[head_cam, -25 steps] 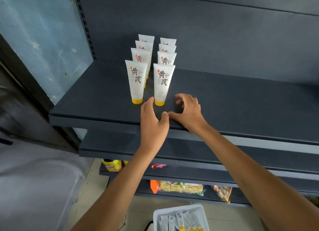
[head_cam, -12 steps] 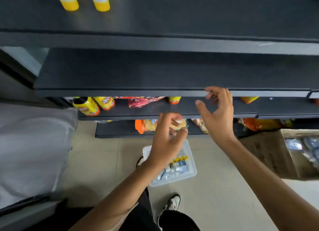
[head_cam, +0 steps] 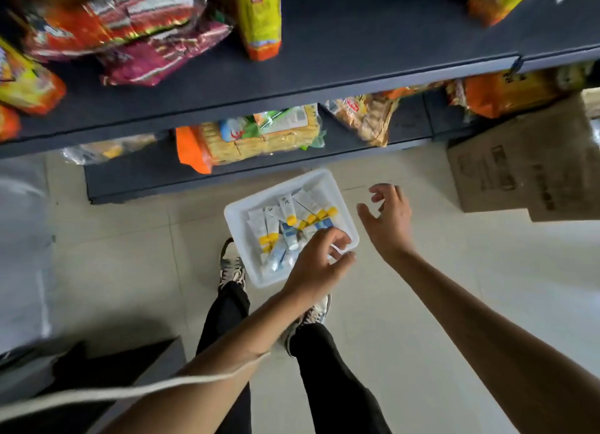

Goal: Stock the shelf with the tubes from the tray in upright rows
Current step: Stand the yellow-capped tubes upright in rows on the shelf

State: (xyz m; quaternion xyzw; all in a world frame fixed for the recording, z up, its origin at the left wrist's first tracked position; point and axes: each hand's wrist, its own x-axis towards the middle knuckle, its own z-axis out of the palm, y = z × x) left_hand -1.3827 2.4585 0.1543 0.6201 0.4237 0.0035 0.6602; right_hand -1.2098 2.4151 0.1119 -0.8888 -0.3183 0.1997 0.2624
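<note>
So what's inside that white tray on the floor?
Loose tubes lie jumbled in the tray, not upright: white ones with yellow caps and a few with blue labels. The left hand reaches over the tray's near right corner, hiding whatever lies beneath it.

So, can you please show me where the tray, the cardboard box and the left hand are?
tray [head_cam: 276, 188]: head view, on its far rim.
cardboard box [head_cam: 526, 167]: head view, on its brown top face.
left hand [head_cam: 316, 261]: head view, on the back of the hand.
</note>
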